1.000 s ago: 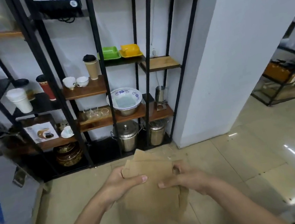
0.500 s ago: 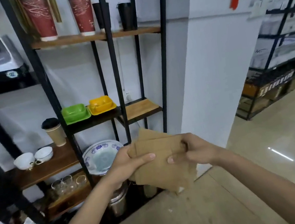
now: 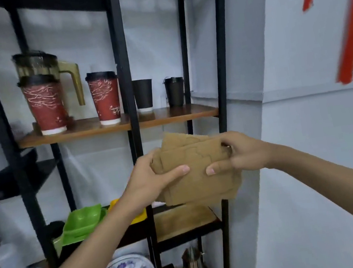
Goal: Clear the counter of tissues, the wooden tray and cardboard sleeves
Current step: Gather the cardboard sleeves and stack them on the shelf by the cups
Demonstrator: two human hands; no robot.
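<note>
Head view, items as I log them: flat brown cardboard sleeves (image 3: 197, 172), matte, stacked unevenly, held in the air before a black metal-framed shelf unit (image 3: 125, 77). Left hand (image 3: 149, 185) clamps the stack's left edge, thumb over the front; right hand (image 3: 242, 154) pinches its right edge. Upper wooden shelf (image 3: 90, 129): 2 red paper cups (image 3: 106, 97), 2 black cups (image 3: 143, 95).

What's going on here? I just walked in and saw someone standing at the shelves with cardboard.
A person holds a stack of flat brown cardboard sleeves in both hands, the left hand gripping one edge and the right hand the other. They face a black metal shelving unit with wooden shelves. The sleeves are held in the air in front of it, not yet set down.
</note>
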